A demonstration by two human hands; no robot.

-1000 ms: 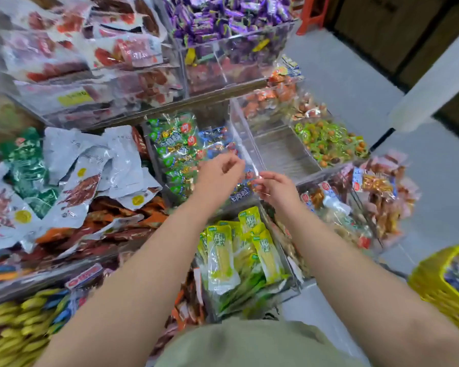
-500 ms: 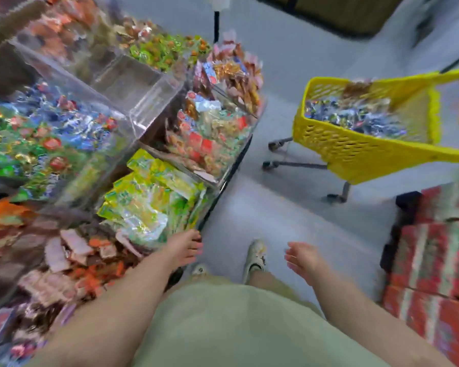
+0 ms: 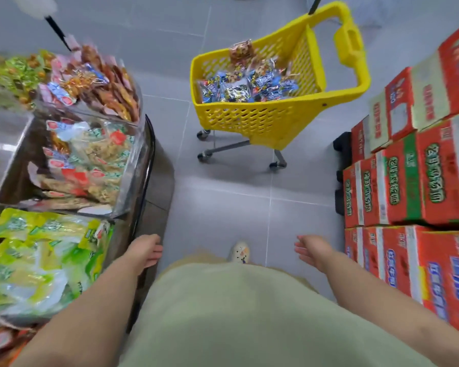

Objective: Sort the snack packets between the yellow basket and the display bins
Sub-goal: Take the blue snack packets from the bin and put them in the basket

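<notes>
Left hand point(image 3: 146, 249) and right hand point(image 3: 312, 252) are hanging empty, fingers relaxed, at lower centre, while the snack packets point(image 3: 245, 87) are lying in the yellow basket point(image 3: 255, 120) at upper centre, straight ahead, slightly nearer the right hand, display bins point(image 3: 137, 154) flanking left.

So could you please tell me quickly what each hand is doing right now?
Left hand: open, fingers relaxed, holding nothing.
Right hand: open, fingers loosely spread, holding nothing.

I see open floor point(image 3: 223, 213) running ahead to the yellow basket point(image 3: 252, 120) (display bins point(image 3: 133, 165) crowd left, stacked cartons point(image 3: 408, 181) right).
</notes>
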